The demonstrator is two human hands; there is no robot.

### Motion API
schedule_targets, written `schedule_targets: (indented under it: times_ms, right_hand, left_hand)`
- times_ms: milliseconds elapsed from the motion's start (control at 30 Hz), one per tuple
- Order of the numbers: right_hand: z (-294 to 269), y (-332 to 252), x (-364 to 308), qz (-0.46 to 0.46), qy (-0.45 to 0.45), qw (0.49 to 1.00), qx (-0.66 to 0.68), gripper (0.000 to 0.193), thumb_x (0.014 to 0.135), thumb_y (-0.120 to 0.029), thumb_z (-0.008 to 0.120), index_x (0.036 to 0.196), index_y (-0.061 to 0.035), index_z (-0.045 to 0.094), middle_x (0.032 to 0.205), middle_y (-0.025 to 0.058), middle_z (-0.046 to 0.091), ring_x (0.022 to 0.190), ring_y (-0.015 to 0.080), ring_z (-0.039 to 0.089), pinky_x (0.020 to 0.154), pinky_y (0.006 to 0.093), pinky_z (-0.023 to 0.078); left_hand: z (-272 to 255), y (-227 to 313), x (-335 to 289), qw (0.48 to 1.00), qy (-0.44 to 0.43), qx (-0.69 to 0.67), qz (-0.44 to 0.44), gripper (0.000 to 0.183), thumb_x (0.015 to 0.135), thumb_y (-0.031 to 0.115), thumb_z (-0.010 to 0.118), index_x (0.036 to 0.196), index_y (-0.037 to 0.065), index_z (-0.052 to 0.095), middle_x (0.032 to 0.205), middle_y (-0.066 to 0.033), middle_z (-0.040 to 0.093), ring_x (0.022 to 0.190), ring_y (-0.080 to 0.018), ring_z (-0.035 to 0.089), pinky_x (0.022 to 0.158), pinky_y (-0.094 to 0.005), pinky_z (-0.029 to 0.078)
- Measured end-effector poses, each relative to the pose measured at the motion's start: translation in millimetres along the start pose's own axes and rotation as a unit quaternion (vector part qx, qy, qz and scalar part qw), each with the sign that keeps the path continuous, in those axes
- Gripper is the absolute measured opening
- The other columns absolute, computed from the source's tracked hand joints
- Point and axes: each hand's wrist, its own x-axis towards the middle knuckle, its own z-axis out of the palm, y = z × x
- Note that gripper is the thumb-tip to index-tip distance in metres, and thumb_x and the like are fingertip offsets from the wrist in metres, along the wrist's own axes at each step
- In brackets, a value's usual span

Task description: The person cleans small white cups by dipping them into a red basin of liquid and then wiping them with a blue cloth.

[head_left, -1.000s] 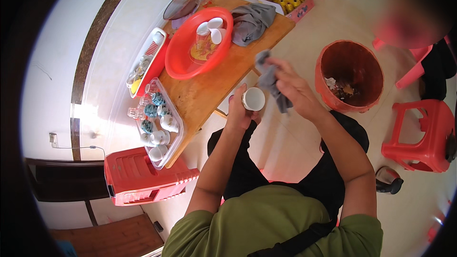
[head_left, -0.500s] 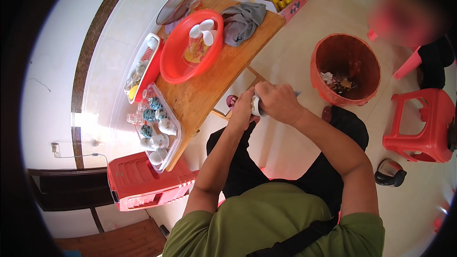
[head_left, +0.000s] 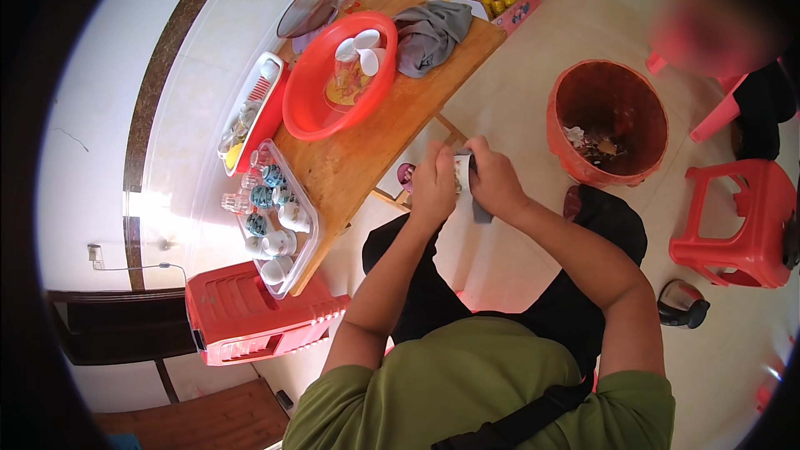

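Half covering a gripped, patterned white cup [head_left: 461, 171] with curled left hand [head_left: 434, 187]; clutching grey cloth [head_left: 482, 212] against its right side in curled right hand [head_left: 497, 184].

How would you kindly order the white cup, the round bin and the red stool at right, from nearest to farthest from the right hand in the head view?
1. White cup: just left of the right hand.
2. Round bin: on the floor, forward and right.
3. Red stool: on the floor, farther right.
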Motion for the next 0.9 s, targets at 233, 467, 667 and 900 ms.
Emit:
schedule_targets:
  times_ms: [233,467,667,900]
  right_hand:
    - [-1.5,-2.3,2.9,-0.213,0.025,0.968,-0.128,0.019,0.075,-0.004,0.058,0.092,-0.0028,0.049,0.074,0.0149,0.056,0.068,0.0297,0.059,0.057,0.0362,0.048]
    - [21.6,9.2,-7.8,0.181,-0.066,0.895,0.402,0.006,0.086,-0.003,0.051,0.091,-0.0034,0.051,0.079,0.0172,0.061,0.068,0.0236,0.06,0.06,0.0315,0.045]
    - [-11.0,0.2,11.0,-0.184,0.042,0.977,-0.101,0.017,0.072,-0.006,0.059,0.086,-0.0041,0.051,0.073,0.0137,0.057,0.062,0.0327,0.058,0.051,0.0418,0.045]
    - [14.1,3.8,-0.5,0.095,0.033,0.964,0.246,0.008,0.084,-0.009,0.053,0.087,-0.0014,0.051,0.075,0.0118,0.058,0.063,0.0206,0.056,0.057,0.0318,0.046]
  left_hand:
    - [-18.2,-5.2,-1.4,0.951,-0.132,-0.179,-0.216,0.038,0.096,0.036,0.032,0.089,0.004,0.051,0.057,-0.0061,0.048,0.039,-0.014,0.046,0.035,-0.0248,0.034]
    - [-4.6,1.0,-10.7,0.943,0.058,0.214,0.25,0.024,0.095,0.022,0.036,0.089,0.003,0.049,0.061,-0.0168,0.052,0.052,-0.0352,0.053,0.049,-0.0386,0.041]
    - [-14.4,13.6,-1.7,0.977,-0.112,-0.138,-0.12,0.043,0.097,0.043,0.035,0.092,0.003,0.048,0.064,-0.0076,0.053,0.046,-0.0162,0.052,0.041,-0.0282,0.038]
    - [2.0,12.6,-1.0,0.947,0.07,0.217,0.227,0.032,0.096,0.03,0.034,0.104,0.003,0.05,0.056,-0.011,0.052,0.046,-0.0274,0.053,0.047,-0.0344,0.042]
